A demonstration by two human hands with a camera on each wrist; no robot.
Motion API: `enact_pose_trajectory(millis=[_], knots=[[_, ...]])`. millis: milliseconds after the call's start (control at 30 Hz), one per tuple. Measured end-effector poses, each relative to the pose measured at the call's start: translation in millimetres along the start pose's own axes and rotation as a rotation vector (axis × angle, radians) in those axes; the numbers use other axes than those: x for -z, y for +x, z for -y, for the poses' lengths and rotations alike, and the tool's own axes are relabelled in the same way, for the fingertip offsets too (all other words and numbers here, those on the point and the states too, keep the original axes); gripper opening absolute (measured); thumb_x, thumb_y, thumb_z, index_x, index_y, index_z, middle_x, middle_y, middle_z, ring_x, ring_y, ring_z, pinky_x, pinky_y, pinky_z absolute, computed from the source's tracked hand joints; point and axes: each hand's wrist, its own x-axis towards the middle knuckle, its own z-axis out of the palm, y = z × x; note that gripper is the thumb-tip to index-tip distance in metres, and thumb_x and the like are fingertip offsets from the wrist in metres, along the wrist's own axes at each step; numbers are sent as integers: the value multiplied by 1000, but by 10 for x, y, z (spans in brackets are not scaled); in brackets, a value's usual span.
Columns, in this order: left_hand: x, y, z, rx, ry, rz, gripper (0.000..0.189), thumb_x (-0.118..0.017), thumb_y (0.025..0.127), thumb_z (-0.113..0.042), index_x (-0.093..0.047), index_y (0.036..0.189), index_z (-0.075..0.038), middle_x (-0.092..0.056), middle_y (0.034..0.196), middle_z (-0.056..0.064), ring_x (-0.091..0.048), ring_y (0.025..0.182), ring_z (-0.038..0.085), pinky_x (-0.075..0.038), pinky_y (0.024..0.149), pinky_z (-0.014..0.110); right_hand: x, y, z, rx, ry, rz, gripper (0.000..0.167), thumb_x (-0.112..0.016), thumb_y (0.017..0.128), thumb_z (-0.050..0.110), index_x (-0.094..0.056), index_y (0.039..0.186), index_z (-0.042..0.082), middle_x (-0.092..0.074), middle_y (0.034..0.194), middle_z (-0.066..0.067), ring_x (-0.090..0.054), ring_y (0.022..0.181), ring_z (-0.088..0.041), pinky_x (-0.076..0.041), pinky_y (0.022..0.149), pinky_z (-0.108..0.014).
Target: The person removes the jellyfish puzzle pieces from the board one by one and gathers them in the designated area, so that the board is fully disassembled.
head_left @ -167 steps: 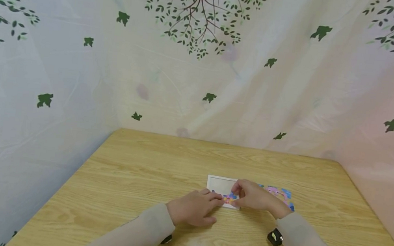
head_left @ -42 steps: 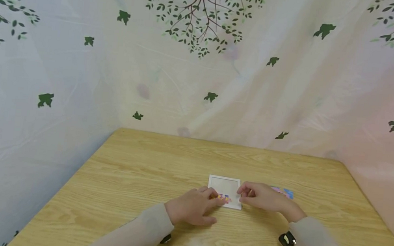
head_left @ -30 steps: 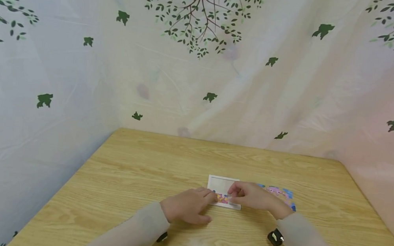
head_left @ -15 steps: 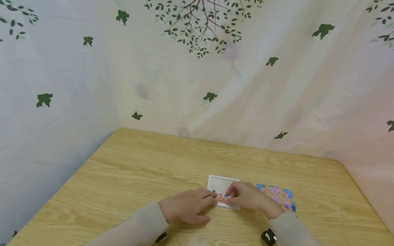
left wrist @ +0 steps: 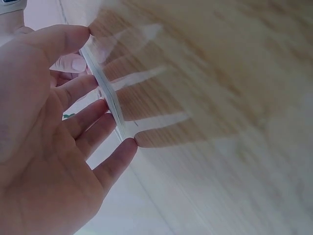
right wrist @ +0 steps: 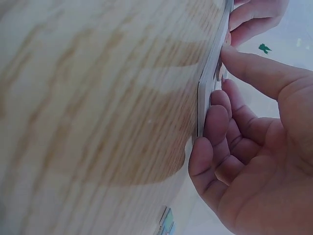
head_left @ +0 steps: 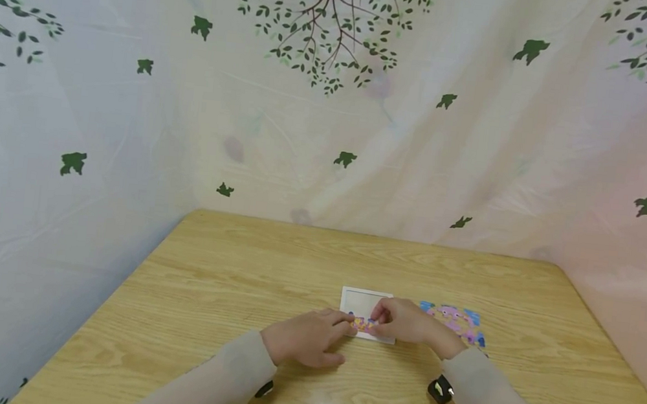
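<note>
A white puzzle frame [head_left: 383,340] lies flat on the table, with several pink, yellow and blue jigsaw pieces [head_left: 361,325] along its near side. My left hand [head_left: 307,337] rests with fairly straight fingers on the frame's near left part. In the left wrist view its fingertips meet the frame's edge [left wrist: 111,100]. Over the near right part, my right hand [head_left: 408,321] pinches a jigsaw piece [right wrist: 219,73] between thumb and fingers, close above the frame. The right wrist view shows only this piece's thin edge; the right fingers hide most of it.
Just right of the frame lies a group of jigsaw pieces [head_left: 453,317] in pink and blue, partly behind the right forearm. A wooden table [head_left: 259,267] surrounds everything, and printed fabric walls [head_left: 325,183] rise at its back and sides.
Since 1.4 seconds ago my right hand has moved left from the frame's right edge to over its near row, uncovering the pink and blue group. My left hand has shifted slightly left.
</note>
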Motion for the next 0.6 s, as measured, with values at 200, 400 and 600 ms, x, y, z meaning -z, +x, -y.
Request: enact_pose_trajectory(millis=[200,400,600], knots=[[0,1,-3,3,-1,7,52,-64,102,-36,-54,148,-14,-46,160,6,-44,146,24,-37,118,35,-11,5,-13,12,20,-12,19,-78,90,9,-62,98,5,-60,86,2,-54,80,-12,-45,71,-25],[-2,-3,-4,7,-19,9,52,-64,102,-36,-55,148,-14,-46,159,6,-44,145,24,-38,118,36,-9,0,7,8,32,-21,20,-79,89,7,-61,97,6,-60,87,1,-55,81,-13,-47,71,-25],[-2,-5,-3,10,-37,8,52,-64,102,-35,-55,148,-14,-46,159,6,-44,146,23,-40,117,37,-7,-9,21,20,36,-27,21,-79,89,7,-62,101,7,-61,85,1,-56,78,-13,-46,69,-26]])
